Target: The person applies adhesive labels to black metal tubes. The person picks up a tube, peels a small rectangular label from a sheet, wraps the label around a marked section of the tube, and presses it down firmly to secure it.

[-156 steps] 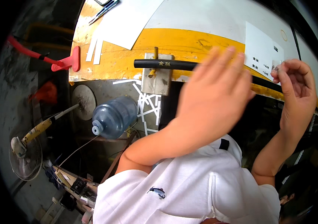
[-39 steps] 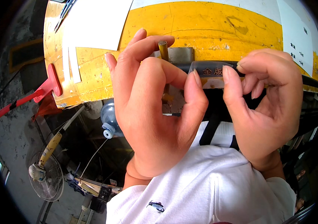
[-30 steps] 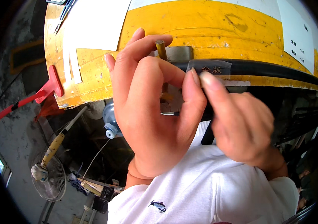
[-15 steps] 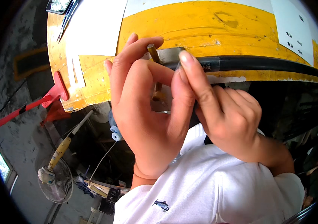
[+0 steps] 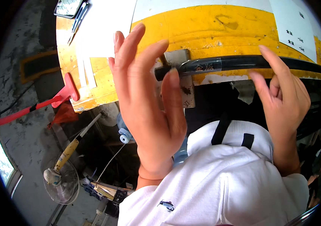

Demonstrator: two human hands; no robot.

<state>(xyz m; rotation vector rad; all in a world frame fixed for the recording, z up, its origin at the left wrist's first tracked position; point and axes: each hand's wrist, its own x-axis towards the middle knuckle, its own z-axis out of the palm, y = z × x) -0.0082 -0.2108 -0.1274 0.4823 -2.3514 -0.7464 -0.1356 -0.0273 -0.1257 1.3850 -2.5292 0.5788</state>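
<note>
A long black tube [image 5: 251,63] lies along the near edge of the yellow bench, slightly bowed toward the right. Near its left end a band of clear film [image 5: 216,64] is wrapped round it over some small printed characters. My left hand [image 5: 145,101] is raised at that end, fingers spread and holding nothing; its thumb tip is by the tube, though I cannot tell if it touches. Under the tube sits a worn metal plate [image 5: 186,94], partly hidden by this hand. My right hand [image 5: 287,94] hovers at the tube farther right, thumb and forefinger apart, with nothing visible between them.
On the yellow bench [image 5: 190,34] lie white sheets [image 5: 104,26], narrow paper strips [image 5: 89,73], a printed sheet [image 5: 294,28], a phone [image 5: 68,7] and a slim blue-black tool [image 5: 78,20]. A red T-shaped handle [image 5: 69,90] meets the left edge. A fan [image 5: 64,184] stands lower left.
My hands have moved apart from their pinch at the film. The left has opened its fingers; the right has moved right along the tube. The view has shifted slightly.
</note>
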